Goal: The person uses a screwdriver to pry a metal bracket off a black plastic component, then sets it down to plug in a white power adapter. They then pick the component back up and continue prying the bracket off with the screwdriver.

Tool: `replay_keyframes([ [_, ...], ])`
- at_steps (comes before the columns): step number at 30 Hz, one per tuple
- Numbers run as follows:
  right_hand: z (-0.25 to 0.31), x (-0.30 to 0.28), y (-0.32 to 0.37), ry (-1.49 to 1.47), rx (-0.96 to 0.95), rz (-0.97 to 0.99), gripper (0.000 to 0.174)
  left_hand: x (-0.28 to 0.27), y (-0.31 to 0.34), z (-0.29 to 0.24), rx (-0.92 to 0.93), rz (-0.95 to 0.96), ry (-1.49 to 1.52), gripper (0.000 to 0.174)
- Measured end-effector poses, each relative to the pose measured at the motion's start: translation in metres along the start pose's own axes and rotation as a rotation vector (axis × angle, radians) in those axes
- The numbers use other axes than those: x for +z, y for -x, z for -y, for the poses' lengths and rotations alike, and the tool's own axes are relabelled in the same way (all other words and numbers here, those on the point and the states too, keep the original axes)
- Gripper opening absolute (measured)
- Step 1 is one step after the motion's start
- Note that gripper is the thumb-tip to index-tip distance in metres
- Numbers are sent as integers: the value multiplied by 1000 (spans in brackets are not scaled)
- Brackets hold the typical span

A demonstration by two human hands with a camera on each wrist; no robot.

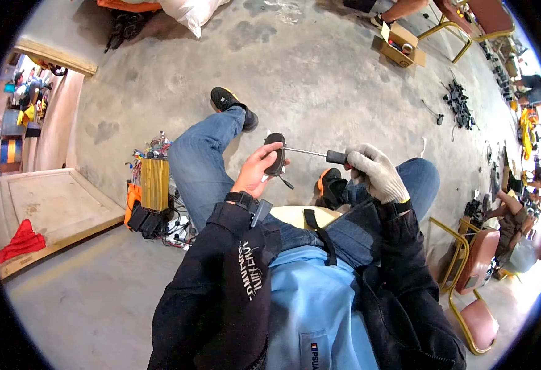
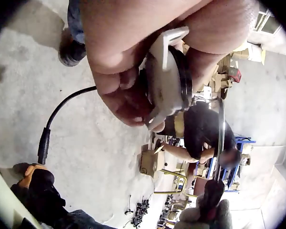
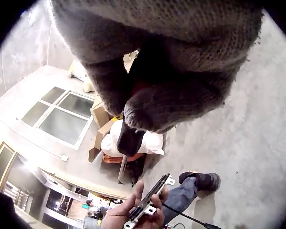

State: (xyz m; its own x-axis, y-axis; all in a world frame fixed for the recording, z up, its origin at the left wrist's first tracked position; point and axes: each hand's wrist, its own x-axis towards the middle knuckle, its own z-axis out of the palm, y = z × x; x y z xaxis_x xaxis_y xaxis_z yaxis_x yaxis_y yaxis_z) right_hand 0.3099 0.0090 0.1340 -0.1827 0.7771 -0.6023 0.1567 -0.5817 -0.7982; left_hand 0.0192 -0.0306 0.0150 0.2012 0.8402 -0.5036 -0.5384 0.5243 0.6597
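My bare left hand grips a small dark oval device in front of my lap. In the left wrist view, the device has a pale side with flat bracket tabs at its ends. A short black cable ends in a thick plug and hangs beside the hand. My right hand, in a knitted grey glove, curls round the dark handle of a screwdriver. Its thin metal shaft points left, with the tip right at the device's upper edge in the head view.
Left of my legs stands a gold metal case with loose wires, near a wooden panel bearing a red cloth. An open cardboard box and a heap of black cables lie ahead right. Pinkish-brown chairs stand at right.
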Motion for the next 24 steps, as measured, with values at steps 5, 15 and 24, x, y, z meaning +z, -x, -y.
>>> replay_keyframes([
  [5, 1, 3, 2, 30, 20, 16, 30, 1, 2, -1, -16, 79, 2, 32],
  [15, -5, 1, -1, -17, 8, 24, 29, -2, 0, 2, 3, 74, 12, 25],
  [24, -1, 3, 0, -13, 46, 32, 26, -7, -3, 2, -20, 173, 35, 22],
])
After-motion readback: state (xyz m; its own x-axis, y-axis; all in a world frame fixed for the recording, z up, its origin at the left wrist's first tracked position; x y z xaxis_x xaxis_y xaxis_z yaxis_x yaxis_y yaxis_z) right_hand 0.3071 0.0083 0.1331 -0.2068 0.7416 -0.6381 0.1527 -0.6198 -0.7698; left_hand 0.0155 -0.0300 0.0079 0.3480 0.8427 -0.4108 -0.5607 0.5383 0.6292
